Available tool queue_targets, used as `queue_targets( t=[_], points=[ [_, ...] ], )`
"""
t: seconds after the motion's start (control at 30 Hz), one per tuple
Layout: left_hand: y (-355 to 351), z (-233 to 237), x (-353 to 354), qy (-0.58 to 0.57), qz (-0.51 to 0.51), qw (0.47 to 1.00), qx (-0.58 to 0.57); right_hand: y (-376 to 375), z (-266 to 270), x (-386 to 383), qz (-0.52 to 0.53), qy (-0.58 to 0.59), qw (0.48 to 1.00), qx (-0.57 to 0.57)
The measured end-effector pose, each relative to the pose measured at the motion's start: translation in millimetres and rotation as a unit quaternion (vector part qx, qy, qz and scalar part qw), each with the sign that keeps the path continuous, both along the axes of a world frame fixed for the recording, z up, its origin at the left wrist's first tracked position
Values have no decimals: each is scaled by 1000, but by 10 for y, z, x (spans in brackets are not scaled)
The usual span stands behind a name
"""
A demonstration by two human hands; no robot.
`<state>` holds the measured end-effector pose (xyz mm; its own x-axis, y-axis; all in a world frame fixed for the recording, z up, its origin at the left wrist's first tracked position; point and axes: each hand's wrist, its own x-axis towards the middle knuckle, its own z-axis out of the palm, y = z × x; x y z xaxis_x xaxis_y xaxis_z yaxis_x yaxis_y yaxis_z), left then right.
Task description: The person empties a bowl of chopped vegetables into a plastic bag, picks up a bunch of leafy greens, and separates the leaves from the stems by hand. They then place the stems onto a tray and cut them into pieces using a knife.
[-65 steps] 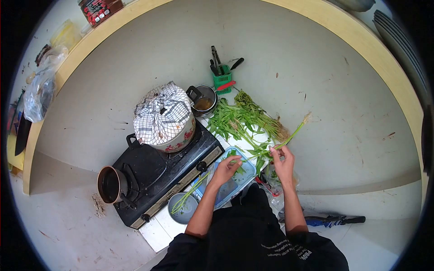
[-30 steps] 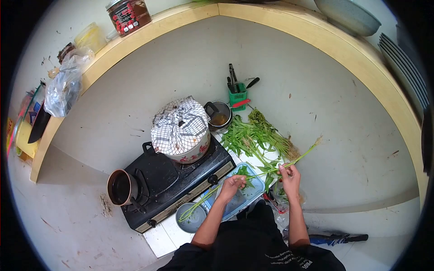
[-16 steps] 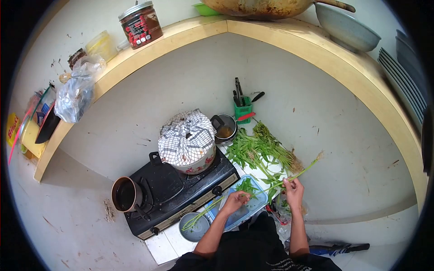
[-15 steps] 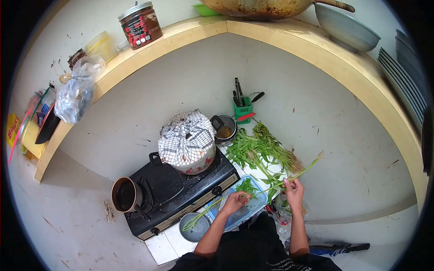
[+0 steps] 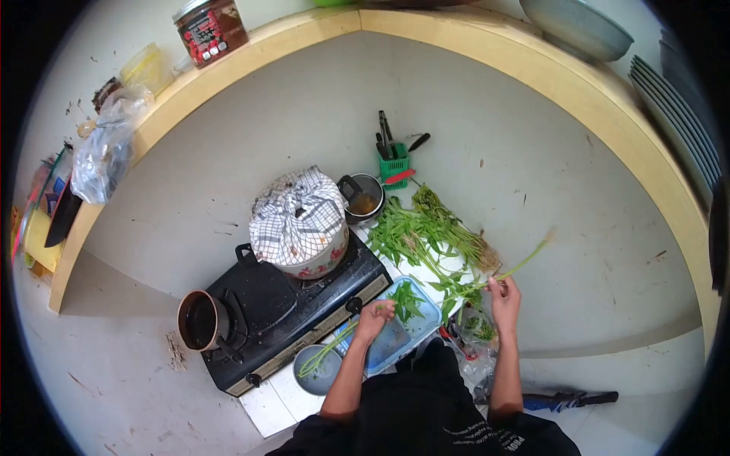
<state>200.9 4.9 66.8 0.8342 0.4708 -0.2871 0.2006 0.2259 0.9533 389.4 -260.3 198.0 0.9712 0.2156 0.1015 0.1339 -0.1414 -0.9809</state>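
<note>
My right hand (image 5: pixel 505 304) pinches a long green stem (image 5: pixel 526 262) whose pale root end points up to the right. My left hand (image 5: pixel 372 321) is closed on green stems (image 5: pixel 325 356) that trail down into a grey bowl (image 5: pixel 306 381). Beside its fingertips, some cut leaves (image 5: pixel 407 301) lie in a blue tray (image 5: pixel 427 315). A pile of leafy greens (image 5: pixel 403 232) rests on the white tiles, with a bundle of rooted stems (image 5: pixel 456 235) at its right.
A black stove (image 5: pixel 266 311) holds a cloth-covered pot (image 5: pixel 300 220) and a small pot of dark liquid (image 5: pixel 201 321). Behind are a small pan (image 5: pixel 365 199) and a green utensil basket (image 5: pixel 394 169). A wooden shelf (image 5: pixel 304 34) curves overhead; plastic bags (image 5: pixel 475 365) lie at the right.
The view has shifted, so most things appear further left and higher. My hands are further apart: the left has drawn back from the stem that my right hand holds.
</note>
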Motion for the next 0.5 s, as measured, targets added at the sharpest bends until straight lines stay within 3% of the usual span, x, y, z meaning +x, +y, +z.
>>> queue_targets(
  t=[0.07,0.43,0.5],
  points=[
    [-30,16,113,20,10,1000,15,99,-85,-84,18,8,1000,-2],
    [69,-89,514,63,-69,936,339,269,-150,-365,96,60,992,-48],
    [73,-122,561,71,-79,944,311,341,-123,-452,118,72,989,-58]
  ],
)
